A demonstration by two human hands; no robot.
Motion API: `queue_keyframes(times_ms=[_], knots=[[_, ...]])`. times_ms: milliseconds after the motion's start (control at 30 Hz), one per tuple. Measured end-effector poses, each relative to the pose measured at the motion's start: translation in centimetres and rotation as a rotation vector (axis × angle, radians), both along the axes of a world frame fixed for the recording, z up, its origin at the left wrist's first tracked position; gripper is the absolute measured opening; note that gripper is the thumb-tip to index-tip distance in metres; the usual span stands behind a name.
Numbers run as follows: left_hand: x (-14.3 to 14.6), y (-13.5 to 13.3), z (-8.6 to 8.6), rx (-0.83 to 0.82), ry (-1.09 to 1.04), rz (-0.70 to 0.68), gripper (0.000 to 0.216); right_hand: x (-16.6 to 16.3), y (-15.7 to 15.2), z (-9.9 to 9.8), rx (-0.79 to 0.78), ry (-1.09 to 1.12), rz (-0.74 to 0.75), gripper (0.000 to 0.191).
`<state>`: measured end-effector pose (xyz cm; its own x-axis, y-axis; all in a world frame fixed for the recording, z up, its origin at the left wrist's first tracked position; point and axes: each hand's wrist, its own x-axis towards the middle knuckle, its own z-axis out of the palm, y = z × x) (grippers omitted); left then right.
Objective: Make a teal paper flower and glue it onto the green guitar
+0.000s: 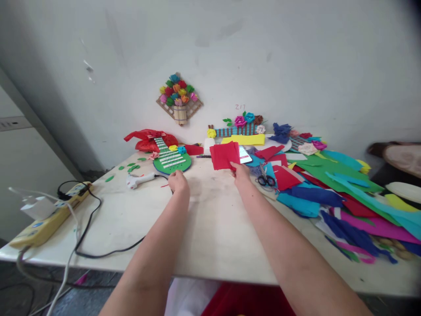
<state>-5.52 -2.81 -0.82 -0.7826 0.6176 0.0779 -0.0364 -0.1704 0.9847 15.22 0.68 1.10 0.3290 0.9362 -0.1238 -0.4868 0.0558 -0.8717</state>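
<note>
My right hand pinches the lower edge of a red felt sheet and holds it up over the middle of the white table. My left hand rests on the table with its fingers curled, close to the green felt guitar and the black cord of the white glue gun. What the left fingers hold, if anything, is hidden. A phone lies just behind the red sheet.
Black scissors lie right of my right hand. Piles of coloured felt cover the table's right side. A yellow power strip with a plug sits at the left edge. Felt flower crafts hang on the wall.
</note>
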Motion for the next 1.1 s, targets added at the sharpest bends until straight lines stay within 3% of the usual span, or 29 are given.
queue_keyframes(times_ms=[100,233,333,500,667,867,1000,1100], knots=[[3.2,0.6,0.8,-0.016,-0.023,0.019,0.022,0.0,0.2,-0.3,0.020,-0.026,0.042,0.017],[6.6,0.9,1.7,0.101,-0.542,-0.367,0.037,0.2,0.7,-1.1,0.070,-0.050,0.210,0.022],[7.1,0.6,1.6,0.112,-0.774,-0.582,0.058,0.3,0.9,-1.5,0.116,-0.072,0.335,0.026],[6.2,0.2,0.8,0.216,-0.777,-0.794,0.068,0.6,0.7,-1.5,0.103,-0.149,0.369,0.027],[6.6,0.2,0.1,0.349,-0.633,-1.015,0.037,0.4,0.5,-2.1,0.062,-0.230,0.365,0.027],[7.0,1.0,-1.0,0.324,-0.615,-0.716,0.024,0.1,-0.1,-2.3,0.095,-0.372,0.418,0.032],[7.0,1.1,-1.2,0.295,-0.527,-0.720,0.028,0.6,-0.9,-1.7,0.193,-0.203,0.531,0.046],[6.9,0.9,-1.1,0.262,-0.467,-0.744,0.031,0.8,-1.0,-1.6,0.199,-0.126,0.526,0.055]])
